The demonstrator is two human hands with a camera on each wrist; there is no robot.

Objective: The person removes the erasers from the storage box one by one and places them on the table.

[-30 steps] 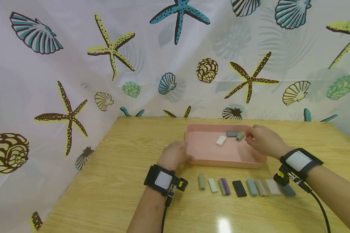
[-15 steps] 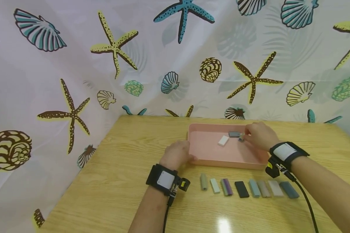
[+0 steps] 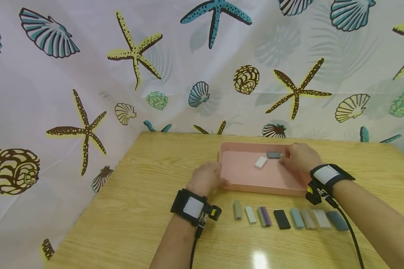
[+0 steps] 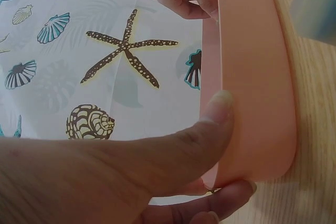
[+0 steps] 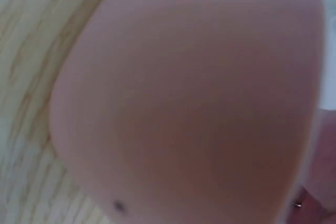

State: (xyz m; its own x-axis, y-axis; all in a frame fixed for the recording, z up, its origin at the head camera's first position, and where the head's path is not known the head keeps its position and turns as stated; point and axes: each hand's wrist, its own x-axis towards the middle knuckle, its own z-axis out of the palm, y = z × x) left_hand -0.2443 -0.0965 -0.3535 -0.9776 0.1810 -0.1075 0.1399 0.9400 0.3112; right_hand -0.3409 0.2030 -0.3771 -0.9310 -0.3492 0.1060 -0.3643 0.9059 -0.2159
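Observation:
A shallow pink tray [image 3: 249,175] lies on the wooden table. My left hand [image 3: 205,177] grips its near left corner; in the left wrist view the thumb [image 4: 218,111] presses the wall and fingers curl beneath. Inside the tray's far right part, my right hand [image 3: 299,158] pinches a small green-and-grey block, now almost wholly hidden by the fingers. Beside those fingertips lies a slate-grey block [image 3: 274,155], with a white block [image 3: 260,162] nearer and to its left. The tray's blurred wall [image 5: 184,103] fills most of the right wrist view.
In front of the tray runs a row of several small blocks, among them a green one [image 3: 237,210], a purple-and-green one [image 3: 265,216], a black one [image 3: 282,219] and a blue one [image 3: 337,220]. A patterned cloth [image 3: 188,67] hangs behind the table [image 3: 148,179].
The right hand first moved left onto the green-and-grey block, then pinched it beside the slate-grey block; the fingers now cover it. The left hand stays on the tray. The view has shifted slightly.

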